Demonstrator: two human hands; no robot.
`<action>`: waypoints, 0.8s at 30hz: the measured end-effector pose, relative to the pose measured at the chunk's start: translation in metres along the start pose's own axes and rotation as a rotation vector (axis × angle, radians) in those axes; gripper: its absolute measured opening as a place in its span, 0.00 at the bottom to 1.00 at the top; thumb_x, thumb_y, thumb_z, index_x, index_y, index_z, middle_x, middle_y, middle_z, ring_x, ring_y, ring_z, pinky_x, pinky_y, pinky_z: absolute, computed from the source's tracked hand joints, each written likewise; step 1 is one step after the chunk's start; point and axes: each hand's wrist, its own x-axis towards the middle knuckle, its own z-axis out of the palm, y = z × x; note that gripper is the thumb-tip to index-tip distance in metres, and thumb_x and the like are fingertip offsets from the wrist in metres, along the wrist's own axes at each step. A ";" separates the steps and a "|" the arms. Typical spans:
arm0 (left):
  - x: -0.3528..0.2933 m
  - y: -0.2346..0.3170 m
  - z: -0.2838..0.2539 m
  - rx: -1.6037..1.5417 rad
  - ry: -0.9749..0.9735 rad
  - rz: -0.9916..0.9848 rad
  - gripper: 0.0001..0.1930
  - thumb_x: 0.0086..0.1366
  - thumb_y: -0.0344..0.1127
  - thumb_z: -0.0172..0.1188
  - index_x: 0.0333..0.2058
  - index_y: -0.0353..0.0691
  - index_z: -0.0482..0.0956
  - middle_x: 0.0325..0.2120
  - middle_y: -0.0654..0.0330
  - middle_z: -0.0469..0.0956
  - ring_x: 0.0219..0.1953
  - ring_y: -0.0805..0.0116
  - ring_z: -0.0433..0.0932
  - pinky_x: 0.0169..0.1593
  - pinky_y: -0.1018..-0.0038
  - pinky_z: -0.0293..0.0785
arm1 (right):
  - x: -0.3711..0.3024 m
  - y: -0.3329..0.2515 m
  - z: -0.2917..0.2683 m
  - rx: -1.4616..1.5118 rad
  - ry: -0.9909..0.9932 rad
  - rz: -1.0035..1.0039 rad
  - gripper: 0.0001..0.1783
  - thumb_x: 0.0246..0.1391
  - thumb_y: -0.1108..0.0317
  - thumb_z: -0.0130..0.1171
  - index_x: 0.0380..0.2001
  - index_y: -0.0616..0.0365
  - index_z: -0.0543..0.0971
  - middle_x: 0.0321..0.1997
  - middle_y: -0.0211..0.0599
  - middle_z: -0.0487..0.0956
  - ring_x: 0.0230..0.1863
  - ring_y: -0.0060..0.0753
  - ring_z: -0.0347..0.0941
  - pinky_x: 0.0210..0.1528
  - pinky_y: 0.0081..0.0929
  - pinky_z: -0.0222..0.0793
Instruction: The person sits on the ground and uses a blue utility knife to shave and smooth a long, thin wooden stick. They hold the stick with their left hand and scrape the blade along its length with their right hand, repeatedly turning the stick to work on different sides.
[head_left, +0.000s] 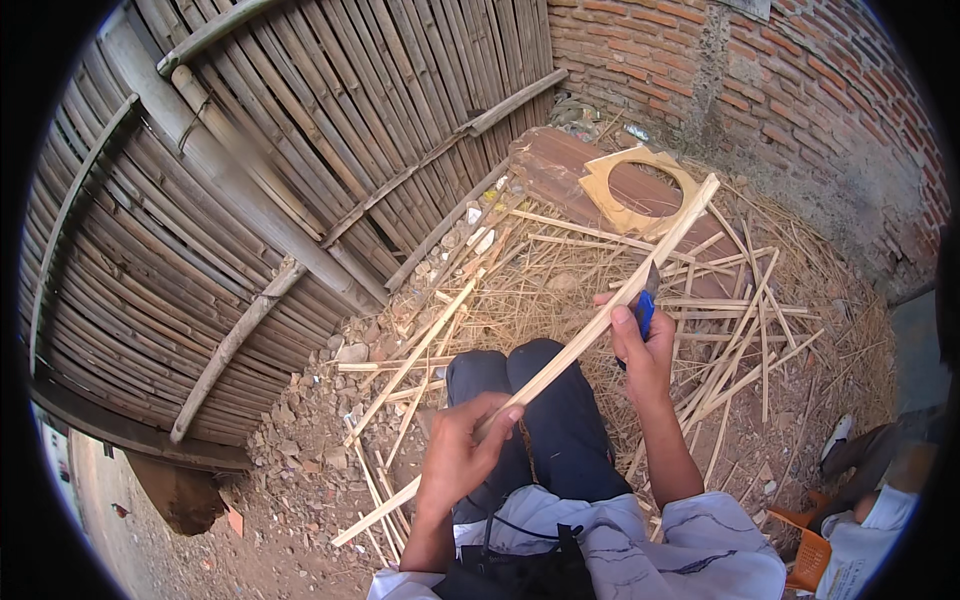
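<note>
A long pale strip of split bamboo or wood (570,360) runs slantwise across my lap, from lower left up to the far right. My left hand (470,435) is closed around its nearer part, thumb on top. Further up, my right hand (645,350) grips a knife with a blue handle (647,312), its short dark blade pointing up beside the strip. The right thumb rests along the strip's edge, with fingertips showing on its other side. Whether the blade is touching the strip, I cannot tell.
Many loose strips (740,360) and shavings cover the ground ahead. Beyond lie a brown board (550,165) and a plywood piece with a round hole (605,200). A bamboo fence (300,130) stands left, a brick wall (780,90) behind. Lower right, a person sits on an orange chair (808,560).
</note>
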 end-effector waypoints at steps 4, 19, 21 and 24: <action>0.005 0.015 0.005 -0.027 0.021 -0.010 0.08 0.76 0.34 0.65 0.44 0.35 0.87 0.21 0.61 0.82 0.22 0.74 0.80 0.29 0.74 0.73 | -0.015 0.007 0.000 -0.163 -0.054 -0.380 0.19 0.69 0.56 0.66 0.44 0.64 0.85 0.27 0.32 0.80 0.24 0.26 0.75 0.28 0.24 0.67; 0.006 0.014 0.020 -0.126 0.087 0.070 0.08 0.76 0.32 0.65 0.46 0.34 0.87 0.20 0.60 0.80 0.22 0.80 0.72 0.27 0.74 0.66 | -0.038 0.001 0.008 -0.661 -0.213 -0.713 0.18 0.58 0.52 0.76 0.39 0.56 0.86 0.26 0.33 0.81 0.22 0.37 0.78 0.23 0.33 0.71; 0.007 0.010 0.022 -0.150 0.105 0.086 0.08 0.76 0.32 0.65 0.46 0.34 0.87 0.20 0.60 0.80 0.22 0.81 0.70 0.26 0.73 0.65 | -0.037 0.000 0.008 -0.678 -0.203 -0.727 0.18 0.58 0.52 0.76 0.39 0.55 0.86 0.26 0.32 0.81 0.21 0.37 0.78 0.23 0.33 0.70; 0.003 0.009 0.019 -0.123 0.086 0.050 0.08 0.76 0.32 0.66 0.46 0.34 0.88 0.20 0.60 0.80 0.22 0.81 0.70 0.26 0.74 0.65 | -0.037 -0.002 0.007 -0.699 -0.181 -0.736 0.18 0.58 0.52 0.76 0.39 0.54 0.86 0.25 0.31 0.80 0.21 0.36 0.78 0.23 0.32 0.70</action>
